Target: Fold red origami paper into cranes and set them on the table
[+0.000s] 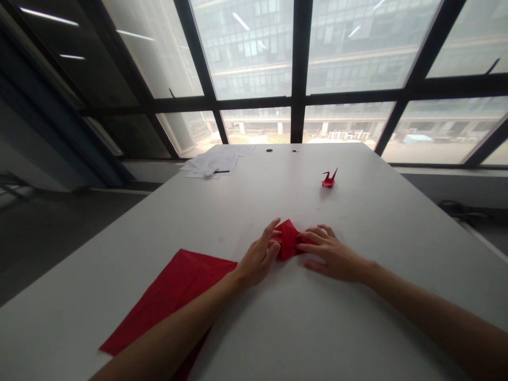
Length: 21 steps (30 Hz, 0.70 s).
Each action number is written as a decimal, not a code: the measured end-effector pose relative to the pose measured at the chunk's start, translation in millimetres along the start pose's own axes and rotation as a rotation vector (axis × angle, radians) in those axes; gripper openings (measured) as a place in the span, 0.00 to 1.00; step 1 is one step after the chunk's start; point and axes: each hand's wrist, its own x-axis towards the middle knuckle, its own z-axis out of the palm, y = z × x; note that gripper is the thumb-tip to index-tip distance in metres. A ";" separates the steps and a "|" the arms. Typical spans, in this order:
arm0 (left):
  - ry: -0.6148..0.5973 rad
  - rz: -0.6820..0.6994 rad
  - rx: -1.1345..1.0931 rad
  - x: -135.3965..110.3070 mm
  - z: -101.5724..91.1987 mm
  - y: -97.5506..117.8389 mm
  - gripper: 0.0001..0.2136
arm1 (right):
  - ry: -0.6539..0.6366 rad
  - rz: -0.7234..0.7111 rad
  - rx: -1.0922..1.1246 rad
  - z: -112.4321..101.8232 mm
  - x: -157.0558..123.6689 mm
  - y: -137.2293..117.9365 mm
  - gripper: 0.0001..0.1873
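Observation:
A small folded piece of red paper lies on the white table in front of me. My left hand rests at its left edge, fingers stretched out and touching the fold. My right hand lies flat on the paper's right side, fingers spread and pressing it down. A finished red paper crane stands farther back on the table, to the right of centre. A large red paper sheet lies flat under my left forearm at the near left.
White printed sheets with a dark pen lie at the table's far left corner. Two small dark round spots sit near the far edge. Big windows with black frames stand behind the table. The floor drops off to the left.

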 end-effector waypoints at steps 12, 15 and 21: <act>-0.078 0.000 -0.288 0.7 1.8 -8.9 0.32 | -0.019 -0.017 -0.019 0.4 -0.5 0.5 0.22; -0.097 0.000 -0.264 0.4 0.5 -8.7 0.32 | -0.024 -0.031 -0.013 -1.1 -0.3 -0.1 0.22; -0.115 0.007 -0.236 0.0 -1.1 -6.8 0.32 | -0.078 -0.063 0.017 -4.7 -1.1 -6.1 0.28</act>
